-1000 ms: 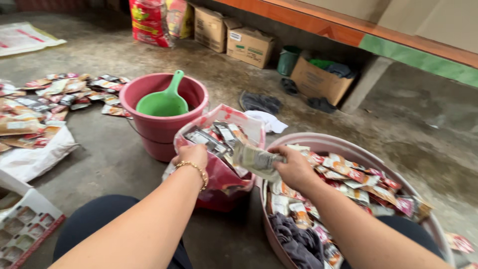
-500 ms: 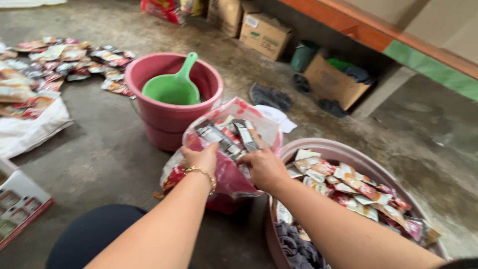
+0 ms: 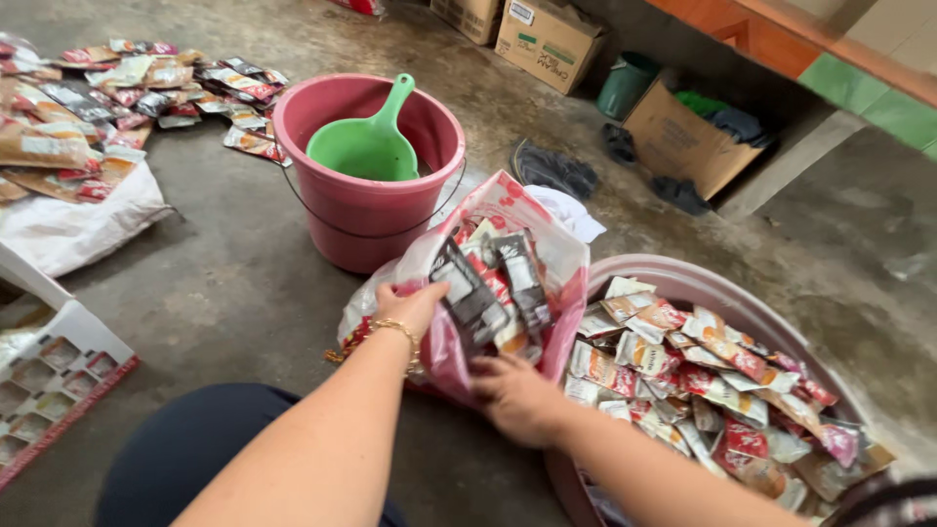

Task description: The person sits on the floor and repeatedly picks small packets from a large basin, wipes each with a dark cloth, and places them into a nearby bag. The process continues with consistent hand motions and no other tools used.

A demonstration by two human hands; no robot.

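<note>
A clear and red plastic bag stands open on the concrete floor, stuffed with flattened sachets. My left hand, with a gold bracelet on the wrist, grips the bag's near edge together with the sachets at its mouth. My right hand is low at the bag's front right side, palm down, between the bag and a wide pink basin. The basin holds several more flattened sachets. Whether the right hand's fingers hold anything is hidden.
A pink bucket with a green scoop stands behind the bag. More sachets lie spread on the floor at far left by a white sack. Cardboard boxes sit under a bench. A white tray lies near left.
My right hand has dropped from the bag's top rim, where it carried sachets over the basin, to the bag's lower front. My left hand stays on the bag. The view moved closer.
</note>
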